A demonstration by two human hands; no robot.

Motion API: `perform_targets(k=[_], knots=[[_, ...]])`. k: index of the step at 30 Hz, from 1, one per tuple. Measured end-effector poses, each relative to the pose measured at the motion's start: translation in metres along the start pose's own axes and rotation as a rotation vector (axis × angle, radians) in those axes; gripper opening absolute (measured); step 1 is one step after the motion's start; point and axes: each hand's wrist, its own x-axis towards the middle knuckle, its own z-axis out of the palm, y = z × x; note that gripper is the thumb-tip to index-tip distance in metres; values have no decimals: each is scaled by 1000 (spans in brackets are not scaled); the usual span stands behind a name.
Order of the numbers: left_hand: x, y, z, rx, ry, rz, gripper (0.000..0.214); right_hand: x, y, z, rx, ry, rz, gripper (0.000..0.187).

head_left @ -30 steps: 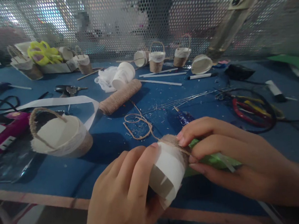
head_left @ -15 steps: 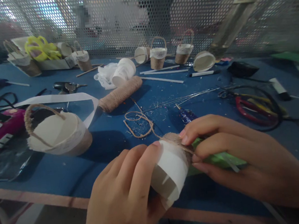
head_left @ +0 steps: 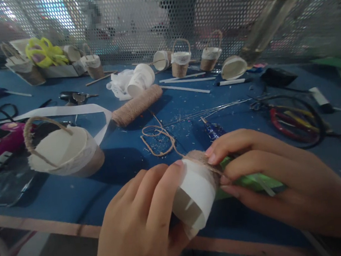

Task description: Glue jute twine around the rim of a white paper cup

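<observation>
My left hand is closed round a white paper cup, tipped so its mouth faces down toward me. Brown twine is wound about the far, lower part of the cup. With its fingertips, my right hand pinches the twine against the cup's side. A loose loop of twine runs from the cup back to a twine roll. To the left stands a twine-wrapped cup basket with a lace rim and twine handle. Something green lies beneath my right hand.
A pink glue gun and a white ribbon lie at left. Finished small baskets line the back by a perforated metal screen. White glue sticks, thin wires and red-handled pliers lie about.
The view has shifted very slightly. Both hands keep nearly the same hold on the cup and twine; nothing else has visibly moved.
</observation>
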Motion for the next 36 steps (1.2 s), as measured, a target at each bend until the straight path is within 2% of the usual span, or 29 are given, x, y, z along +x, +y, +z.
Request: perform_targets(k=[36], knots=[[-1,-2,0,-5,-5,-1,42,-1,1,1,25,7,5,13]])
